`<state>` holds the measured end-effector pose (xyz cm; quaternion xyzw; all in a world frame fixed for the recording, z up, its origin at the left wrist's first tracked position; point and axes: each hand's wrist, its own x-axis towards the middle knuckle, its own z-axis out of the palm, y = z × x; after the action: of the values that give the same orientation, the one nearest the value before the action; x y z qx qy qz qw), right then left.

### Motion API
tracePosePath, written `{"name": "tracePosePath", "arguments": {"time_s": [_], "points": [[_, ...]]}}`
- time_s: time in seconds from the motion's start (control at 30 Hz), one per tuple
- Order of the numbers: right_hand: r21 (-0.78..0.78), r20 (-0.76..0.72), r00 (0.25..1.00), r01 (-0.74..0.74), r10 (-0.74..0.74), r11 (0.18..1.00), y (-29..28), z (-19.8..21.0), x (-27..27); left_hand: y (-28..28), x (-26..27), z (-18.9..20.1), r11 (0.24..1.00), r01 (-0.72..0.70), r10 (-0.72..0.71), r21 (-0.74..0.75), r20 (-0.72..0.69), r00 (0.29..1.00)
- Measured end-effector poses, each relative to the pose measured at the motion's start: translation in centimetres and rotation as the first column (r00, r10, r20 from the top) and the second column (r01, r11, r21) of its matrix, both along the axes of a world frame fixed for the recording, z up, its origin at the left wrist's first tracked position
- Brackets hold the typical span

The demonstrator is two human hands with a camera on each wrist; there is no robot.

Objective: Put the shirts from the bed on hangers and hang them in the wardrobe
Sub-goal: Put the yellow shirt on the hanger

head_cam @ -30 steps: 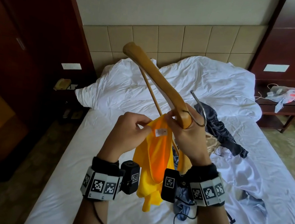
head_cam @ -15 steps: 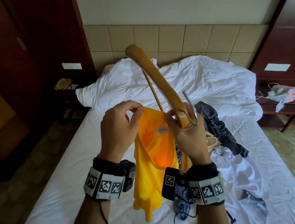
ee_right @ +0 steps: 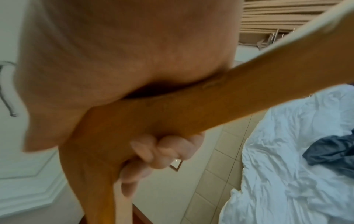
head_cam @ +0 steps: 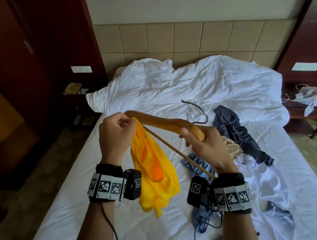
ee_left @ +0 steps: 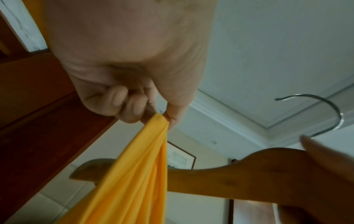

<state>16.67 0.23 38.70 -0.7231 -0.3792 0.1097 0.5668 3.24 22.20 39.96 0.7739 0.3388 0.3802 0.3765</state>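
A yellow shirt hangs over the bed from my left hand, which pinches its top edge between thumb and fingers. The pinched edge sits at the left end of a wooden hanger with a metal hook. My right hand grips the hanger near its middle, holding it roughly level above the bed. The hanger's thin lower bar slants down toward my right wrist.
More clothes lie on the white sheet: a dark grey garment, a blue one and a beige piece. A crumpled white duvet fills the head of the bed. Dark wooden panels stand at left, and a nightstand at right.
My right hand tipped the hanger from steeply upright down to nearly level. My left hand carried the shirt's edge left, to the hanger's left end.
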Motion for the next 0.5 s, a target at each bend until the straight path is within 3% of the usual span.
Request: {"name": "tracePosePath", "arguments": {"time_s": [0.3, 0.5], "points": [[0.090, -0.126, 0.988, 0.096, -0.084, 0.991, -1.6, -1.5, 1.6, 3.0, -1.9, -2.7, 0.969, -0.246, 0.243, 0.006, -0.194, 0.951], [0.013, -0.141, 0.987, 0.075, -0.073, 0.997, -2.1, -1.7, 2.0, 3.8, -2.3, -2.8, 0.961, -0.270, 0.275, 0.052, -0.238, 0.932]]}}
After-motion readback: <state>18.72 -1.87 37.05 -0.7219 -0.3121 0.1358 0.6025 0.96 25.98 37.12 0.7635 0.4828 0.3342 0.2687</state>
